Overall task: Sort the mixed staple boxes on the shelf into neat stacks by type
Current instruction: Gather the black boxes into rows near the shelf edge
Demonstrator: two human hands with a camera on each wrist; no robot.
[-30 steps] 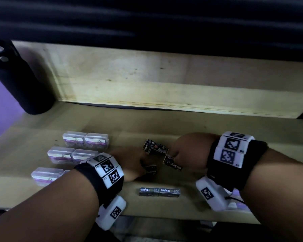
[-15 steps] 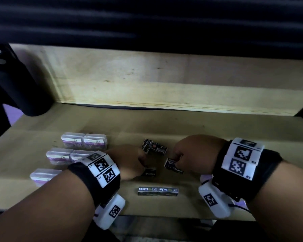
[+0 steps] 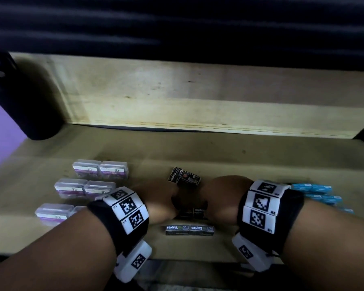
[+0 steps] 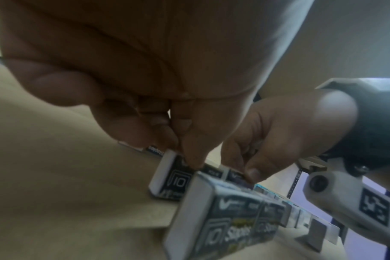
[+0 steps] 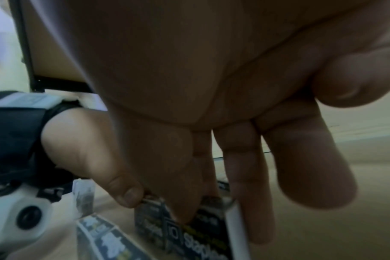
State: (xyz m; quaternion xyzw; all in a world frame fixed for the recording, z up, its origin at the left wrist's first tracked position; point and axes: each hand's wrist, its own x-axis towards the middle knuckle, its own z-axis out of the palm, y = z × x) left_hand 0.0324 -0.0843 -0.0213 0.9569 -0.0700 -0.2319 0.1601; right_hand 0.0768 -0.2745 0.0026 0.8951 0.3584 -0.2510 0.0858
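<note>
The pale wooden shelf (image 3: 219,152) is carrying clear purple-labelled boxes (image 3: 100,169) in paired rows at left and black staple boxes (image 3: 189,229) lying side by side at its front edge. Two more black boxes (image 3: 184,177) are sitting askew mid-shelf, blue boxes (image 3: 315,192) are lying at right, and a black bottle (image 3: 25,97) is standing back-left.

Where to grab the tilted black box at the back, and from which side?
Judging by the head view, pinch the tilted black box across its two long sides, coming from above. It lies flat on the shelf with its top bare, skewed, and its right end touches another black box, so an end grip looks blocked there. Turn the fingers to match its skew.
</note>
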